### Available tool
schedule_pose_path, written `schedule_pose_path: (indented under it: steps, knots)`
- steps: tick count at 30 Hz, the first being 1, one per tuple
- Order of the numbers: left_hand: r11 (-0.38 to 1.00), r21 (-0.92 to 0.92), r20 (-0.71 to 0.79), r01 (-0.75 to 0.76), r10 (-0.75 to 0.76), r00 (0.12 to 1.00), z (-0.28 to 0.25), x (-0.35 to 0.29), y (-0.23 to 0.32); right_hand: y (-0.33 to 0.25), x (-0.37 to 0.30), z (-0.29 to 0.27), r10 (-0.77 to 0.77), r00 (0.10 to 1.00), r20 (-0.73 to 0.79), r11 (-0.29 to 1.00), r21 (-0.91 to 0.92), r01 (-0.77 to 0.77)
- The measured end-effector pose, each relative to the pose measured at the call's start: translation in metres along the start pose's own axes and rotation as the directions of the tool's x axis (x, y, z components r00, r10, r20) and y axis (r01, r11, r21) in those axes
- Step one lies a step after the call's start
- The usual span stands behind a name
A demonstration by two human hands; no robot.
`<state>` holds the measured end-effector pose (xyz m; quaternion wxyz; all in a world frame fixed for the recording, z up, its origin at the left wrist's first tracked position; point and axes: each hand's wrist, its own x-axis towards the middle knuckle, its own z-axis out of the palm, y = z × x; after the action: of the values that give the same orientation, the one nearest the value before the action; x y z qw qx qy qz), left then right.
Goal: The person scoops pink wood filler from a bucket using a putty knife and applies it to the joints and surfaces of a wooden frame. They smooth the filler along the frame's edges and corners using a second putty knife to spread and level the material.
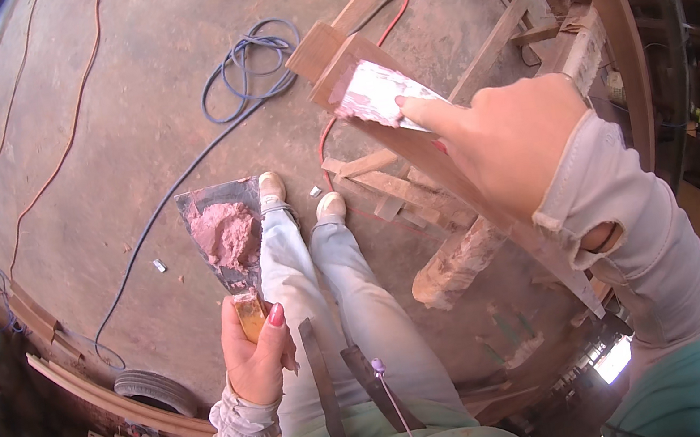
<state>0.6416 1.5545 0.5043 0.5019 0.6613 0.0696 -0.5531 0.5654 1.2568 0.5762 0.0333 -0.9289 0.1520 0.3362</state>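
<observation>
My left hand [253, 359] is closed round the wooden handle of a dark, flat putty board [195, 202], held low in front of my legs. A thick lump of pink putty [228, 235] sits on that board. Up to the right, my right hand [510, 136] grips a putty knife [381, 92], its forefinger pressed along the blade. Pink smears cover the wide, pale blade, which lies against a long wooden beam [442, 170] near its far end. The knife's handle is mostly hidden inside my hand.
A coiled blue hose [241, 67] and an orange cord [83, 100] run over the concrete floor. Wooden trestle pieces [404, 188] stand under the beam, with a curved wooden frame [609, 17] at right. A tyre [154, 392] lies at lower left.
</observation>
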Motion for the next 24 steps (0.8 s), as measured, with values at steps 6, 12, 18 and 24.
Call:
schedule_pose_path:
  steps: [6,12,18,24]
  knots:
    - [1.0,-0.015,0.01,0.014,-0.013,1.0,-0.002,0.002,0.0,0.015,-0.038,-0.004,0.052,0.994,0.095,0.996,-0.084,-0.044]
    - [1.0,0.007,-0.003,0.003,-0.003,1.0,-0.009,0.002,0.002,0.009,-0.045,0.018,0.22,0.969,-0.108,0.964,0.178,-0.199]
    - [1.0,-0.001,0.01,-0.001,0.001,1.0,-0.016,0.003,0.005,-0.012,-0.098,0.07,0.289,0.953,-0.09,0.815,0.545,-0.196]
    - [0.992,0.06,0.013,-0.11,0.109,0.994,-0.012,0.0,-0.004,-0.071,-0.158,0.137,0.461,0.882,-0.098,0.406,0.907,-0.111]
